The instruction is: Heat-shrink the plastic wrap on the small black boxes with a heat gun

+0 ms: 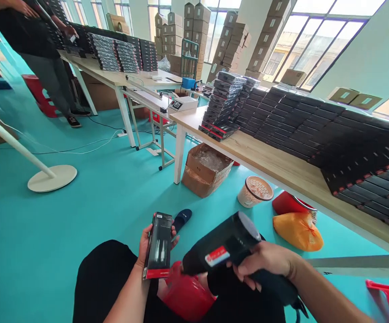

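My left hand (pixel 146 244) is closed around a slim black box (pixel 158 246) with a red strip at its lower end, held upright over my lap. My right hand (pixel 265 262) grips the handle of a black heat gun (pixel 226 246) bearing a red and white label. The gun's nozzle points left, toward the lower end of the box, just above a red stool (pixel 186 296) between my knees.
A long wooden table (pixel 282 168) on the right carries stacks of black boxes (pixel 335 134). Under it sit an open cardboard box (pixel 205 169), a bucket (pixel 255 192) and an orange bag (pixel 298 231). Another person (pixel 36 40) stands at a far table (pixel 114 76). A white stand base (pixel 51 178) rests on the floor.
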A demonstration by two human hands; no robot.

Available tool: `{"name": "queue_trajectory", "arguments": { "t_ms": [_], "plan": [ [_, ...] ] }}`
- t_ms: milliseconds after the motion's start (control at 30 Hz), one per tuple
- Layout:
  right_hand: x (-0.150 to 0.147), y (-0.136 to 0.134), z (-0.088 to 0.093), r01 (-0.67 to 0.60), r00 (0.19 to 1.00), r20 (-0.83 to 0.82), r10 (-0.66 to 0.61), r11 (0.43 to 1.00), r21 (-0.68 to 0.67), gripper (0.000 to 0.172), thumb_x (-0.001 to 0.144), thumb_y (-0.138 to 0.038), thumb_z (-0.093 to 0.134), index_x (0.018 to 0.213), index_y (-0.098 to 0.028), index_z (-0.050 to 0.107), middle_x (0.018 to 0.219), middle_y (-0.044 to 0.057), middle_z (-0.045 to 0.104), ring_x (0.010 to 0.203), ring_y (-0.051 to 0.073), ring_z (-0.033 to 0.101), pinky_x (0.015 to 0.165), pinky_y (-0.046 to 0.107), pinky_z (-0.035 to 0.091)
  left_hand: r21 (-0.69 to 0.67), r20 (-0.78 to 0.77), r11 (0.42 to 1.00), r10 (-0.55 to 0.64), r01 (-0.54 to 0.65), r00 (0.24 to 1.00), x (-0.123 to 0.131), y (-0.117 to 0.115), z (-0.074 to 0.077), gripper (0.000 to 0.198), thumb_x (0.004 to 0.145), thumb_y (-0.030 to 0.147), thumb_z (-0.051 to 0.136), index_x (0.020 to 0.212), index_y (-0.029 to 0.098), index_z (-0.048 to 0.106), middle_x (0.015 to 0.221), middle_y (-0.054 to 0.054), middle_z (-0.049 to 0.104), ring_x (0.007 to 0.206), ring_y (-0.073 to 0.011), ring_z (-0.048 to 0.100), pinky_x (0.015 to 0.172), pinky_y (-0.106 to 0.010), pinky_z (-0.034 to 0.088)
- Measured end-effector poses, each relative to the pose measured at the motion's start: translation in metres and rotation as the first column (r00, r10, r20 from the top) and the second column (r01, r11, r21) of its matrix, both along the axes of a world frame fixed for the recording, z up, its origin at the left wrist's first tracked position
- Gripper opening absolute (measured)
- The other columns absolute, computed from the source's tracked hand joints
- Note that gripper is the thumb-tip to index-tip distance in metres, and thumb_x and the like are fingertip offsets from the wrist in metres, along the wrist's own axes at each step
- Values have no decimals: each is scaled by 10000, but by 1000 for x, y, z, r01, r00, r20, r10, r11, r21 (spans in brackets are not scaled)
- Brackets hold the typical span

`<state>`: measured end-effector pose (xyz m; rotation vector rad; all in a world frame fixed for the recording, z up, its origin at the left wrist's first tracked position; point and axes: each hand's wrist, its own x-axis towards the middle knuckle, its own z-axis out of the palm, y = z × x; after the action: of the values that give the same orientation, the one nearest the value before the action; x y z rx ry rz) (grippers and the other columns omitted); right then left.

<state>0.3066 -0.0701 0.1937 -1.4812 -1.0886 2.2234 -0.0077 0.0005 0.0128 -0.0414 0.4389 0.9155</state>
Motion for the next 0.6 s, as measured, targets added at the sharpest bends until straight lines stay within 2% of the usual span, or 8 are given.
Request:
{"name": "queue_trajectory", "arguments": {
  "t_ms": [100,200,300,367,433,467,533,600],
  "plan": [
    [-3,17,-21,351,936,-39,-349,930,108,324,645,-330,775,867,-115,679,645,16,656,497,126,580,439,231,435,-8,-54,997,-79,79,995,7,0,-3,550,913,372,495,1342,34,564,1154,-228,726,974,-321,728,915,-501,554],
    [-27,33,-34,456,889,-99,-447,881,126,298,696,-377,715,875,-148,650,674,-14,629,540,94,567,483,207,440,-46,-163,991,-131,125,978,13,1,-3,504,910,339,493,1284,22,611,1143,-232,736,987,-340,731,863,-480,574],
    [-42,32,-31,342,929,-172,-328,938,59,326,631,-335,758,860,-119,673,654,20,655,515,127,591,461,238,445,-113,-283,987,-143,115,948,15,3,2,451,911,373,500,1138,27,680,948,-208,776,896,-359,749,839,-508,578],
    [-38,20,-26,137,971,-196,-135,991,-4,332,572,-271,814,820,-88,690,637,55,677,487,150,607,438,245,443,-140,-329,984,-153,112,932,15,4,8,443,906,415,526,1075,43,696,887,-197,779,844,-359,754,812,-494,586],
    [-22,3,-25,-40,981,-193,29,998,-55,347,561,-241,834,843,-89,701,666,54,693,491,144,620,435,224,447,-159,-381,981,-161,107,910,13,4,13,415,896,415,559,1056,55,691,877,-192,779,777,-334,755,732,-442,601],
    [-11,-7,-28,-2,985,-172,-9,998,-60,342,559,-246,822,842,-98,701,645,39,686,477,141,614,417,214,436,-179,-423,979,-170,101,890,13,4,15,386,887,394,576,1046,60,686,839,-184,776,714,-314,748,669,-413,601],
    [10,-26,-39,222,966,-129,-224,974,-30,321,604,-280,762,854,-86,709,626,32,669,443,134,593,403,219,440,-229,-504,969,-200,93,840,11,4,16,307,856,323,606,1026,78,677,696,-143,746,571,-277,706,548,-372,578],
    [26,-43,-58,511,848,-152,-507,859,-16,328,668,-338,719,882,-90,712,652,24,650,459,110,579,398,194,408,-230,-532,969,-205,93,822,12,4,15,288,795,226,634,1057,114,679,580,-84,691,487,-252,660,483,-348,555]
  ]
}}
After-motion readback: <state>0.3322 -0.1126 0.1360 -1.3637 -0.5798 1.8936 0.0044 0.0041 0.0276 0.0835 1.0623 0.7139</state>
